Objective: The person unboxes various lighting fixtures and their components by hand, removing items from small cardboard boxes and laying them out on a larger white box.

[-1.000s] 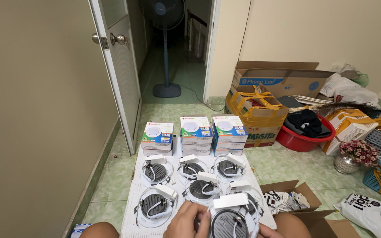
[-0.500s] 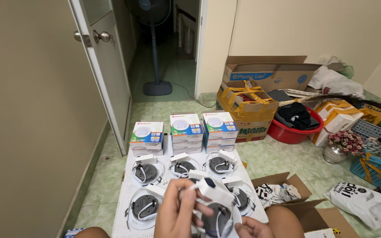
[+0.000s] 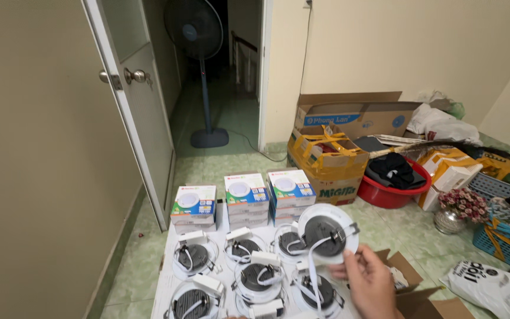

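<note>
My right hand (image 3: 368, 285) comes up from the bottom edge and holds a round white recessed ceiling light (image 3: 327, 233) by its lower rim, lifted with its dark back facing me. A white cable (image 3: 312, 277) hangs from the light toward the floor. Below it, several more of the same lights (image 3: 257, 276) lie back-up on a white sheet (image 3: 163, 283), each with a small white driver box. Behind them stand three stacks of small product boxes (image 3: 246, 198). My left hand is out of sight.
An open white door (image 3: 140, 112) stands at the left, with a standing fan (image 3: 199, 71) in the dark hallway beyond. Cardboard boxes (image 3: 349, 127), a red basin (image 3: 394, 189), a flower vase (image 3: 458, 210), a blue basket (image 3: 506, 239) and a white bag (image 3: 485, 283) crowd the right.
The light has been lifted higher and to the right, now held by my right hand alone. My left hand has dropped out of view. The camera has tilted up slightly.
</note>
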